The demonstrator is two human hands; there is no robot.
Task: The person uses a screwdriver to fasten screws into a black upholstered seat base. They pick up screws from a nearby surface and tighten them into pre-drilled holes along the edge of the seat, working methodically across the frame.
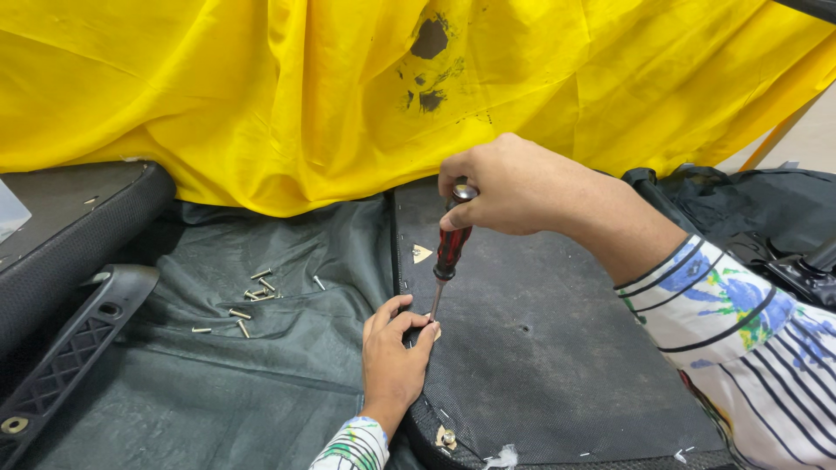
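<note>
Most of the upper view, from nine o'clock across twelve to three o'clock, is filled by a yellow cloth (pixel 261 96) that hangs in folds and carries dark smudges near twelve o'clock. Below it, from the centre toward seven o'clock, a dark green fabric sheet (pixel 218 374) lies wrinkled over the work surface. A black fabric-covered panel (pixel 557 357) lies from the centre toward five o'clock, its left edge running along the green sheet, with torn pale scraps along its lower edge. At nine o'clock sits a black padded cushion (pixel 61 226), and under it, toward eight o'clock, a black plastic armrest (pixel 70 348) with a ribbed lattice. At three o'clock a heap of black fabric (pixel 749 200) lies behind the right forearm.

The right hand (pixel 514 187), just above centre, has its fingers wrapped tight around the top of a red and black screwdriver (pixel 451 248), thumb pressed on the handle. The tool stands nearly upright, its shaft pointing down to the panel's left part at the centre of the view. The left hand (pixel 396 348), at six o'clock, rests on the panel edge; its thumb and forefinger are pinched narrow around the screwdriver tip, and whatever small thing lies between them is hidden. Both sleeves are white with stripes and coloured print.

A scatter of loose screws (pixel 248 300) lies on the green sheet toward eight o'clock from the hands, well apart from the tip.
</note>
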